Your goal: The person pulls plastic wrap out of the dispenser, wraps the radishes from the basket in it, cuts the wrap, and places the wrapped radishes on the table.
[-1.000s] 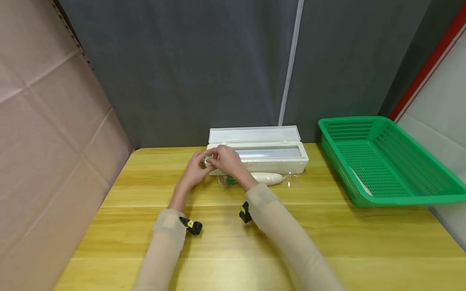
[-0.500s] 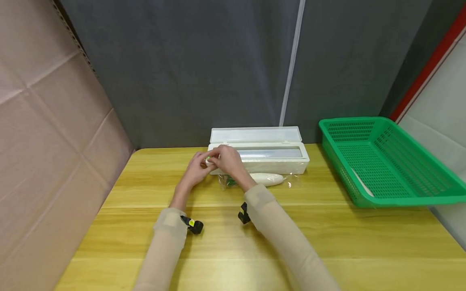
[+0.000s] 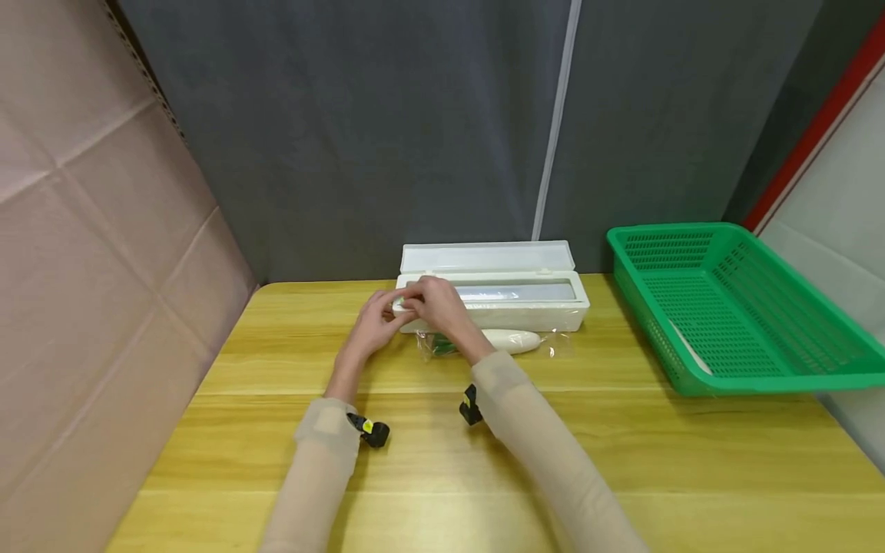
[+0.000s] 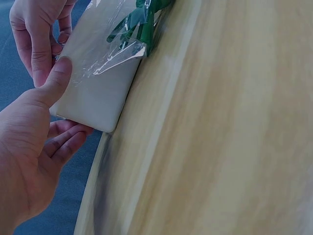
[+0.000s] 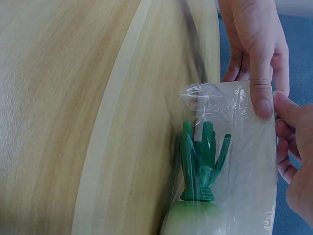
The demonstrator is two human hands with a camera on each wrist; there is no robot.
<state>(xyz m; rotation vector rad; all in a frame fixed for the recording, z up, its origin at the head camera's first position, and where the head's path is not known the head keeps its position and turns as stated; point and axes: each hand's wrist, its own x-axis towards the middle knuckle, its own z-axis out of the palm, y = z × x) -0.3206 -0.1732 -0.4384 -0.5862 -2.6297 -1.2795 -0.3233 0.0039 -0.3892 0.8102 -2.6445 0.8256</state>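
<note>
A long white cling film box (image 3: pixel 525 316) stands at the table's back with its lid (image 3: pixel 487 255) raised. My left hand (image 3: pixel 373 326) grips its left end, thumb on the front face and fingers around the end. My right hand (image 3: pixel 437 303) bends over the same end, thumb and fingertips pinching at the top rim. A small green piece (image 3: pixel 401 300) shows between the hands; my fingers mostly hide it. Along the box's front lies a white radish (image 3: pixel 510 340) under clear film (image 5: pixel 239 105). Its green leaves (image 5: pixel 200 161) point left, partly behind my right wrist in the head view.
A green plastic basket (image 3: pixel 740 382) stands at the right with a thin white object (image 3: pixel 690 347) in it. The wooden table (image 3: pixel 415 499) spreads in front. A grey curtain (image 3: pixel 387 130) hangs behind the box, and pink cloth (image 3: pixel 104 292) covers the left side.
Both hands stay at the box's left end with only slight finger movement. The whole head view has shifted a little; box, radish and basket keep their places.
</note>
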